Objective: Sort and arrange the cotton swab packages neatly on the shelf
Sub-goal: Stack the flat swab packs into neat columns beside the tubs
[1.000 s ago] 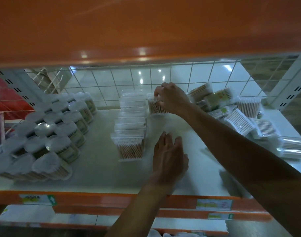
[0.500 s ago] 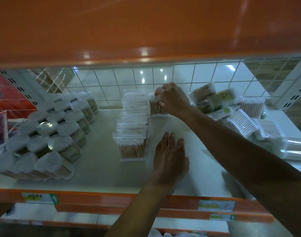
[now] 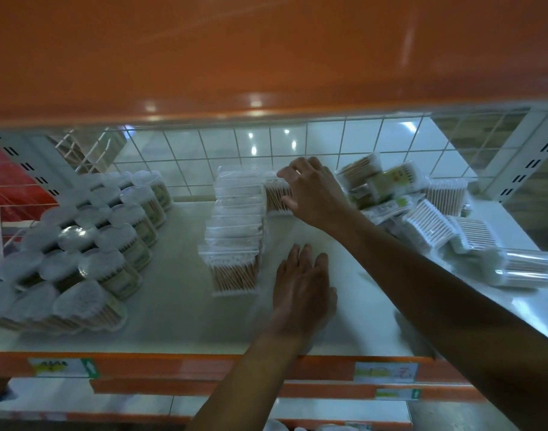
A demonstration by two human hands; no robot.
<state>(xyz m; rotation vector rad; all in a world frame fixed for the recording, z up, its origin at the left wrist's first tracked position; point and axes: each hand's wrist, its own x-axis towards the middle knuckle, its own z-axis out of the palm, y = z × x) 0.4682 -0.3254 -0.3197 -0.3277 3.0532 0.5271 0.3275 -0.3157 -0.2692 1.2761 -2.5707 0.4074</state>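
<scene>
1. Two bare hands were over a white shelf [image 3: 179, 321] that sat beneath an orange upper shelf [image 3: 266, 57].
2. The right hand [image 3: 313, 194] was at the far middle of the shelf. Its grip pinched an upright swab packet [image 3: 274, 199], with the fingers curled over the top and the thumb at the near side.
3. That packet stood just right of the far end of a row of flat packets [image 3: 235, 231], apparently touching it.
4. The row ran from near to far down the middle of the shelf, the packets upright one behind another.
5. The left hand [image 3: 300, 290] lay palm-down on the bare shelf, near the front and just right of the row. Its grip was open and flat, fingers straight, holding nothing.
6. Round tubs [image 3: 89, 244] of swabs filled the left side in tidy lines.
7. A loose pile of packets [image 3: 422, 206] lay tilted and overlapping at the far right.
8. Clear tubes [image 3: 528, 269] lay on their sides at the right edge.
9. A white wire grid [image 3: 204, 150] closed off the back, and price labels [image 3: 62, 367] sat on the orange front edge.
</scene>
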